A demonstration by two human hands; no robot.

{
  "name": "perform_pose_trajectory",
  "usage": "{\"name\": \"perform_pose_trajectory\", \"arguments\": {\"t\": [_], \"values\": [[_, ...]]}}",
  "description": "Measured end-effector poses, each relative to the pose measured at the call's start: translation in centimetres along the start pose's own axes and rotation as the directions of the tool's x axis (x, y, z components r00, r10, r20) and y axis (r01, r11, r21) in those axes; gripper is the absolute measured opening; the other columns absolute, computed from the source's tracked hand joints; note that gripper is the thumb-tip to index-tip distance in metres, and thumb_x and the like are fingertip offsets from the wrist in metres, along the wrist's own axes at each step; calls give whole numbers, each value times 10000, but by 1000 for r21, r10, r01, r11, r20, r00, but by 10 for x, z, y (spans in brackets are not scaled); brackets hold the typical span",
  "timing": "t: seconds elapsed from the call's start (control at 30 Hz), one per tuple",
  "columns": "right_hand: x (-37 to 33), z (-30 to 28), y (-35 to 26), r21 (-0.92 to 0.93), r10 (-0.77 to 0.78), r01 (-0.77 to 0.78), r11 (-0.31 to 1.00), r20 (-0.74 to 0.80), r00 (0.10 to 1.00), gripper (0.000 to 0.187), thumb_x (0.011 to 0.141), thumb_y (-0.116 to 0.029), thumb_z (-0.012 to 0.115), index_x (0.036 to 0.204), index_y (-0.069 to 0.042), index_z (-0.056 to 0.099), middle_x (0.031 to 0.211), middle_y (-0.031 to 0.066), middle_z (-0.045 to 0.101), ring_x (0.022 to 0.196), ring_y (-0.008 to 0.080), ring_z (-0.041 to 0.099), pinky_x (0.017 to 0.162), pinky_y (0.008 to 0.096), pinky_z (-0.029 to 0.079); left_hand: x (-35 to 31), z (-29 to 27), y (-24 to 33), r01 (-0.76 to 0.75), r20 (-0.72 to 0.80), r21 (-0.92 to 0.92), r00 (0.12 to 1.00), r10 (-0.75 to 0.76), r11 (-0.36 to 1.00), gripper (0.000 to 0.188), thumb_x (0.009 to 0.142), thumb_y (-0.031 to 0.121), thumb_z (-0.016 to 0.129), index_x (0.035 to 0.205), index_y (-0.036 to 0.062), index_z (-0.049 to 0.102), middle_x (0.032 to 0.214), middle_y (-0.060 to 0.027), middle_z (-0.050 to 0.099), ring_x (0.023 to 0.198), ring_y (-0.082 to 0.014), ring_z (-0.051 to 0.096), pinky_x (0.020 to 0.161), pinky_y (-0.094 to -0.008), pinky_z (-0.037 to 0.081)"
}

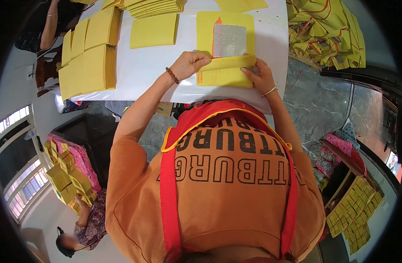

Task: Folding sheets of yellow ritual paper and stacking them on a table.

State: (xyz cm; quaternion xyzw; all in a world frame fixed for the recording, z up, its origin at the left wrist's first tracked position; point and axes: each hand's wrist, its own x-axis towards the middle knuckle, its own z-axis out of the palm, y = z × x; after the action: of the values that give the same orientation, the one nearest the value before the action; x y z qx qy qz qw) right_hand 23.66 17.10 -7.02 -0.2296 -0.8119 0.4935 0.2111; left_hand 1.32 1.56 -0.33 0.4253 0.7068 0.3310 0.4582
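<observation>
Before me on the white-covered table [157, 61] lies yellow paper [204, 37] with a silver-grey patch [230, 40] and an orange-red strip along the patch's left side. Its near part is raised in a fold across the patch's lower edge. My left hand [186, 65], a brown bead bracelet at its wrist, pinches the left end of the fold. At the other end, my right hand [263, 78] grips the fold between thumb and fingers. More yellow paper [227, 79] shows just below the fold.
A folded yellow paper [154, 31] lies left of the work, with stacks of yellow paper [89, 63] beyond it. A heap of yellow papers with red strips [328, 35] sits at the right. A person [89, 219] handles yellow bundles at lower left; another person's arm [49, 28] shows upper left.
</observation>
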Motion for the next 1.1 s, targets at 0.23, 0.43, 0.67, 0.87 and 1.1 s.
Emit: {"name": "perform_pose_trajectory", "arguments": {"t": [0.23,0.43,0.67,0.87,1.1], "values": [[2,-2,-6,31,-11,10,999,20,1000,432,775,-200,670,1170,-68,559,1115,92,613,1060,253,543,944,356,364,-5,-8,2,-8,105,-37,994,12,999,240,896,203,551,1012,9,629,824,-64,642,744,-102,552,691,-250,463],[3,-3,-8,31,-13,11,999,59,998,406,790,-165,658,1173,-68,565,1172,78,587,1106,219,502,979,335,341,-4,-9,4,24,116,13,993,-25,1000,208,901,171,537,1017,25,629,867,-69,649,796,-105,566,739,-249,463],[5,-1,-5,242,103,-110,964,43,994,330,823,-152,626,1118,-12,581,1102,121,613,1029,213,559,884,329,430,-11,6,4,-367,-42,155,925,377,917,234,884,83,486,1102,74,572,1023,-103,622,871,-252,606,786,-310,485],[4,-2,1,293,97,-112,950,65,993,296,838,-135,614,1097,7,589,1150,122,584,1025,200,555,893,310,434,-17,16,3,-606,262,640,750,607,473,442,725,156,666,1145,101,543,1163,-109,517,1016,-278,515,868,-379,435],[4,-1,4,315,94,-113,942,77,993,282,842,-126,609,1089,8,590,1166,115,574,1046,194,544,914,303,421,-14,12,1,-635,304,612,739,601,472,602,627,184,742,1175,101,506,1165,-117,489,1034,-285,479,887,-372,411]]}}
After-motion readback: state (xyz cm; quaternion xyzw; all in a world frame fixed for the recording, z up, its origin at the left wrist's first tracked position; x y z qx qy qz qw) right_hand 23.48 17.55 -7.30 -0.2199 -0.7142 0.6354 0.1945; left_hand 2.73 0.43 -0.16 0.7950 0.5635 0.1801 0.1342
